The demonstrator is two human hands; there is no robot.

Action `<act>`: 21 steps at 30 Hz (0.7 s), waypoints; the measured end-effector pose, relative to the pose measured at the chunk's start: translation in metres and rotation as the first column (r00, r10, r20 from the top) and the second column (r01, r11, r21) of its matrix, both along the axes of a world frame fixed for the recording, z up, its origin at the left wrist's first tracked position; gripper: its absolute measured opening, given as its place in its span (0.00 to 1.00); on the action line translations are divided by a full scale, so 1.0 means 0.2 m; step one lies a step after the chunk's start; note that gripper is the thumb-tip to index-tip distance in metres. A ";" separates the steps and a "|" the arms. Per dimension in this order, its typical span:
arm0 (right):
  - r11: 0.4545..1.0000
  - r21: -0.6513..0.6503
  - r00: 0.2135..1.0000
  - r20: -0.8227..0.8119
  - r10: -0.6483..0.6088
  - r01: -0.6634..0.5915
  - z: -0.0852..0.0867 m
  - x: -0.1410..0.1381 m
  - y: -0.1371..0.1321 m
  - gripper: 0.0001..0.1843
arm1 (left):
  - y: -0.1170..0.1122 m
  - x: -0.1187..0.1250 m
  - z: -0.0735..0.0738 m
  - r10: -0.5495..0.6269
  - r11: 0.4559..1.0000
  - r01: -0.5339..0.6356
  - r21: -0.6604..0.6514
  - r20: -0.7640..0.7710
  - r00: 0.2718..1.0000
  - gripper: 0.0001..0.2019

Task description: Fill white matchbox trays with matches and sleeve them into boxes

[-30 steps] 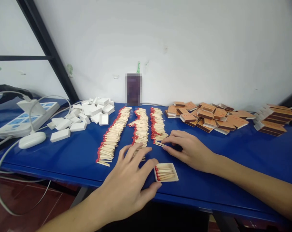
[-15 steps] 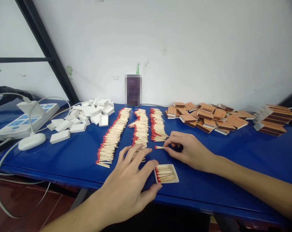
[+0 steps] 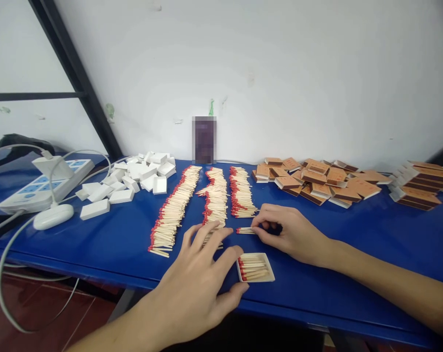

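My left hand [image 3: 202,278] bridges the left end of a small white matchbox tray [image 3: 271,280], index finger at its back corner and thumb at its front corner. Its other fingers spread over the near end of the middle row of matches [image 3: 216,200]. Red-tipped matches [image 3: 253,268] lie side by side in the tray, heads to the left. Just behind it, my right hand [image 3: 283,230] pinches a few matches [image 3: 245,230] by their plain ends, close to the table. The right row of matches [image 3: 243,193] ends beside those fingertips.
A left row of matches [image 3: 173,215] runs back along the blue table [image 3: 107,244]. White empty trays [image 3: 137,173] are heaped at back left, near a power strip [image 3: 34,188] with cables. Orange matchbox sleeves [image 3: 316,178] pile at back right, with stacked sleeves [image 3: 419,183] beyond.
More match heads now show at my right fingertips, where one stood out before. My left thumb sits slightly lower against the tray's front corner. The whole view has shifted a little.
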State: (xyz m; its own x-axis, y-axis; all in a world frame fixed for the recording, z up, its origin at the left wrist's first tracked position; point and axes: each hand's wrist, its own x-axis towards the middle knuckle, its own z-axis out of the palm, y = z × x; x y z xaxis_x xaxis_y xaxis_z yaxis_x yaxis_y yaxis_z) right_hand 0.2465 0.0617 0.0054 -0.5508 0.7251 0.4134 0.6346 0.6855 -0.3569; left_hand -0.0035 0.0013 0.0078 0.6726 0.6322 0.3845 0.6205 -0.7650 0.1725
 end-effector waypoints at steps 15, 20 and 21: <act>0.999 -0.032 1.000 0.008 -0.015 0.015 -0.01 0.01 0.00 0.09 | 0.00 0.00 0.00 0.009 1.000 -0.009 -0.019 -0.019 1.000 0.13; 0.998 -0.060 1.000 0.013 0.017 -0.016 0.00 0.01 0.00 0.10 | 0.00 0.00 0.00 0.002 1.000 -0.003 -0.024 -0.014 1.000 0.13; 0.998 -0.060 1.000 0.011 0.026 -0.025 0.00 0.01 0.00 0.10 | 0.00 0.00 0.00 0.003 1.000 -0.003 -0.024 -0.014 1.000 0.13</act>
